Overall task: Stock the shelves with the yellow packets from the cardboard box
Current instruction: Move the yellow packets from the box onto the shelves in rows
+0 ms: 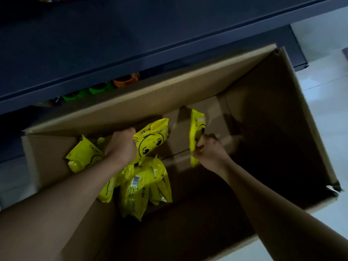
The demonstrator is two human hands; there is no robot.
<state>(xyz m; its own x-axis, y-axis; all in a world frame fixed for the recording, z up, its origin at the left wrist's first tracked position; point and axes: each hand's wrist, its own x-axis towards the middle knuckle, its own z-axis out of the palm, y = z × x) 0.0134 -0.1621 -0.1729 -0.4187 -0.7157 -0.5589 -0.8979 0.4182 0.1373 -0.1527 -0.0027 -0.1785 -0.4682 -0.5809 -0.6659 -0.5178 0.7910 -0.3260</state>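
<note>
Packet [196, 131] pinched in right fingers [204, 140]

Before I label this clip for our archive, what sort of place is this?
Probably a shop aisle: dark blue metal shelving, green and orange goods beneath it, and a large cardboard box of yellow packets.

Packets [145, 187] in cardboard box [116, 110]: bright yellow, black cartoon-face print, black lettering; one shows white barcode label. Box: plain brown. Shelf [131, 40], far: dark navy. Beneath it, green [98, 89] and orange [126, 80] items. Floor [327, 95], right: pale grey-white.
</note>
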